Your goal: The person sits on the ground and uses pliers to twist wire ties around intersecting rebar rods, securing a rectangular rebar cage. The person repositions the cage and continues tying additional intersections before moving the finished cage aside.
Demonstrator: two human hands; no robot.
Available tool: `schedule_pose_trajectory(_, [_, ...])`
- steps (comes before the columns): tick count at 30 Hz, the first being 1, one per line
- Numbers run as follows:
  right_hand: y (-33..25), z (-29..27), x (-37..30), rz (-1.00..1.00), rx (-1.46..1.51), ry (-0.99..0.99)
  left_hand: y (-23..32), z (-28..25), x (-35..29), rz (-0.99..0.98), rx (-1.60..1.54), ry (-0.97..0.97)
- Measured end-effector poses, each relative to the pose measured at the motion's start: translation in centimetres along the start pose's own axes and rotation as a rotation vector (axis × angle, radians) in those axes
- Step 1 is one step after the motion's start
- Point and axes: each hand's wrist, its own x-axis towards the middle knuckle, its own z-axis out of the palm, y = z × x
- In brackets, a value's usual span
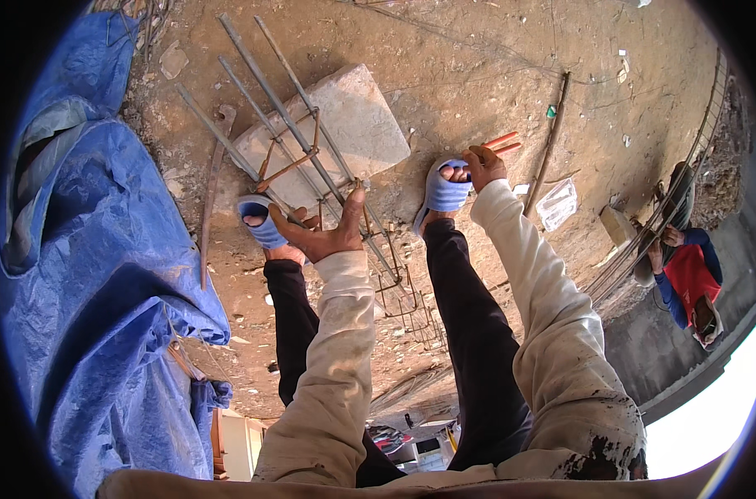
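A long cage of steel reinforcing bars, with rusty square stirrups along it, slants between my feet, its far end over a pale stone slab. My left hand is over the cage, thumb and index finger spread wide; whether it bears on the bars is unclear. Beside my right foot, my right hand has its fingers bent together at one end of a pliers-like tool with two red handles. The handles point away to the right, while the tool's head is hidden by the fingers.
Blue tarpaulin is heaped along the left. A rod and a clear plastic bag lie on the dirt to the right. Farther right, another person in red and blue handles a bundle of long bars.
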Motion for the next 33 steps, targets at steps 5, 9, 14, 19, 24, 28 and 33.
schedule_pose_trajectory(5, [14.6, -9.5, 6.1, 0.165, -0.353, 0.497, -8.7, -6.2, 4.9, -0.383, -0.261, 0.486])
schedule_pose_trajectory(9, [19.9, -14.3, 15.6, 0.016, -0.129, 0.462, -17.6, -11.3, 13.1, -0.521, -0.567, 0.541])
schedule_pose_trajectory(14, [20.2, -15.6, 19.3, 0.11, -0.534, 0.486, -23.3, -15.0, 20.3, -0.554, -0.676, 0.506])
schedule_pose_trajectory(19, [17.6, -13.4, 10.5, -0.097, -0.367, 0.27, -24.1, -14.8, 23.0, -0.589, -0.712, 0.463])
schedule_pose_trajectory(24, [13.6, -9.1, -0.8, -0.01, 0.153, 0.117, -23.5, -14.8, 22.2, -0.593, -0.705, 0.457])
schedule_pose_trajectory(28, [10.4, -8.6, -8.6, 0.09, 0.012, -0.165, -20.5, -17.1, 20.4, -0.607, -0.902, 0.528])
schedule_pose_trajectory(33, [3.5, -9.2, -18.6, -0.127, 0.252, -0.201, -9.1, -21.5, 16.3, -0.644, -1.492, 0.434])
